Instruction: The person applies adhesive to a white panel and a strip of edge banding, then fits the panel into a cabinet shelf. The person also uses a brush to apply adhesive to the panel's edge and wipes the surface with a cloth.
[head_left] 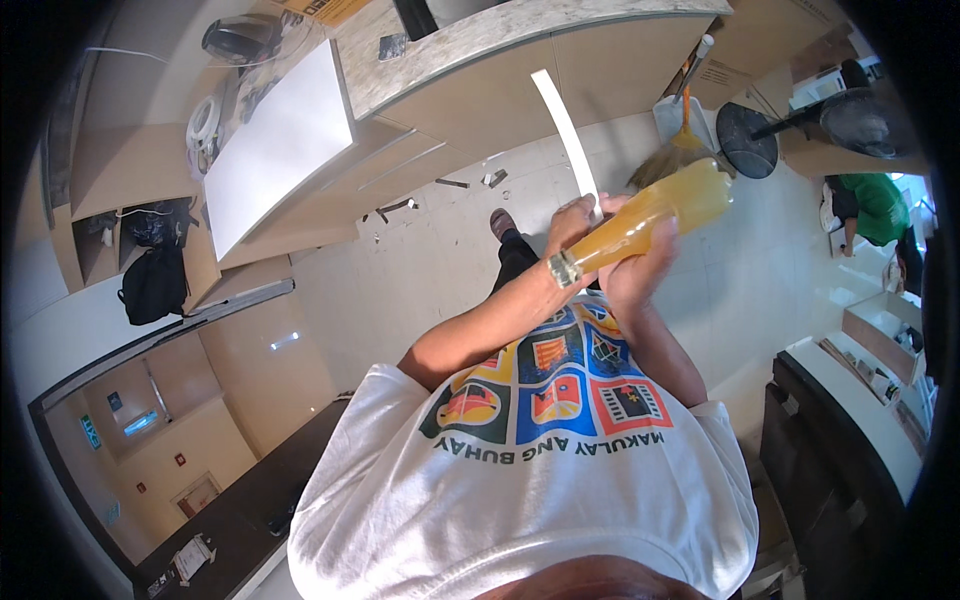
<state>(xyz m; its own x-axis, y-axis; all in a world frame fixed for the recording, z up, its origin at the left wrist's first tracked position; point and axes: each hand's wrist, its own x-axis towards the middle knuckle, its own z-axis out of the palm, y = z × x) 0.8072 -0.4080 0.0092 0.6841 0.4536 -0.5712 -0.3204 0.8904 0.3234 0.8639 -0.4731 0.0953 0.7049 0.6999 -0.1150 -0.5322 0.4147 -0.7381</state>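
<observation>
Holding a bottle [640, 222] in front of my chest, my right grip [645, 265] is curled round its body, thumb across the near side. It is see-through, with cloudy amber-yellow colour along most of its length. It lies tilted: the narrow neck points toward my left wrist, the broad base up and away to the right. I can't tell whether the mouth is capped. My left grip [575, 218] is closed on the lower end of a flat white strip [565, 140], which stands up beyond the bottle; some of those fingers are hidden.

Beyond my hands is a pale, glossy tiled floor [420, 260], with dark and light scraps [400, 205] scattered near the cabinet fronts. Farther off runs a stone-patterned worktop [500, 45], and to its left sits a broad white panel [280, 150]. A broom [665, 160] leans near a black fan [865, 120], and a person in green [880, 205] bends over at the far right.

An open cabinet [203, 260] on the left holds a black plastic bag [160, 222], a black backpack [155, 285] hanging before it. Right, an open drawer [870, 325] contains small items too blurred to name.
</observation>
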